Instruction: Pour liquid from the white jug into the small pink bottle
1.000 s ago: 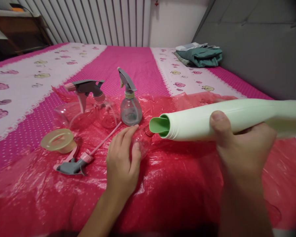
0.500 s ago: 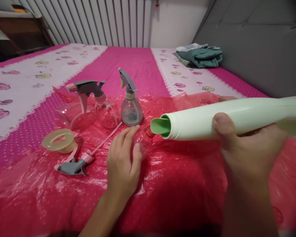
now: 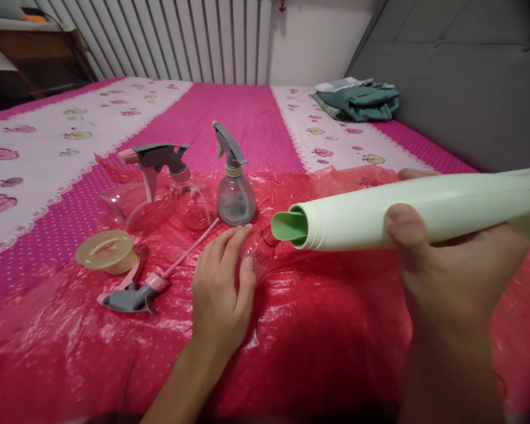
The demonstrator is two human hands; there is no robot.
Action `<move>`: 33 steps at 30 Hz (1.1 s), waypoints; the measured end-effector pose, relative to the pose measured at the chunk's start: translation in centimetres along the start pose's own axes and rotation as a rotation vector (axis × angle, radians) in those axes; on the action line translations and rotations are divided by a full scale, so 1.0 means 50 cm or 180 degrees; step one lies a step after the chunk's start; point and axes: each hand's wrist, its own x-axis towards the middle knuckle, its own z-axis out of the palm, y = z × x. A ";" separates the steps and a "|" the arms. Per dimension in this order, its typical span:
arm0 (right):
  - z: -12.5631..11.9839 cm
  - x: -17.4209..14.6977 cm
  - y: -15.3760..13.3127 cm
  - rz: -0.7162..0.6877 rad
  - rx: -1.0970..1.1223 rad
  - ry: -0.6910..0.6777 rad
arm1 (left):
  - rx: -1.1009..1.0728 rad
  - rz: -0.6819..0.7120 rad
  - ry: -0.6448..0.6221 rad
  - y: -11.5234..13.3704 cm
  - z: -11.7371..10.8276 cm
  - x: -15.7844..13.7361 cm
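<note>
My left hand (image 3: 223, 280) is wrapped round a small clear bottle (image 3: 258, 262) with no cap, its mouth tipped to the right. In my right hand (image 3: 450, 265) is a large pale green jug (image 3: 357, 215), tilted nearly level. Its bright green pouring spout (image 3: 288, 226) is right at the bottle's mouth; whether they touch I cannot tell, and no liquid stream is visible. A grey and pink spray head (image 3: 135, 294) with a thin tube lies left of my left hand. Beyond it sits a translucent yellowish funnel-like piece (image 3: 106, 250).
A clear spray bottle (image 3: 236, 197) with a grey head stands behind my left hand, liquid low inside. Left of it is a larger clear bottle with a grey-pink spray head (image 3: 159, 159). Red plastic sheeting (image 3: 313, 330) covers the near bed. Folded cloths (image 3: 362, 100) lie far right.
The jug and my right hand have shifted slightly to the right. My left hand and the small bottle have barely moved.
</note>
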 end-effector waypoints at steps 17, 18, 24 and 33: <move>0.000 0.005 -0.001 -0.0200 0.0131 0.0033 | -0.0023 0.0008 -0.0025 0.003 0.001 0.000; -0.001 0.005 -0.001 -0.0210 0.0137 0.0029 | -0.0020 0.0010 -0.0033 0.002 0.001 0.000; -0.005 0.007 -0.001 -0.0276 0.0189 -0.0019 | -0.0020 0.0027 -0.0047 0.002 0.001 0.000; -0.009 0.008 0.009 -0.0473 0.0133 -0.0073 | -0.0011 0.0045 -0.0037 0.002 0.001 0.000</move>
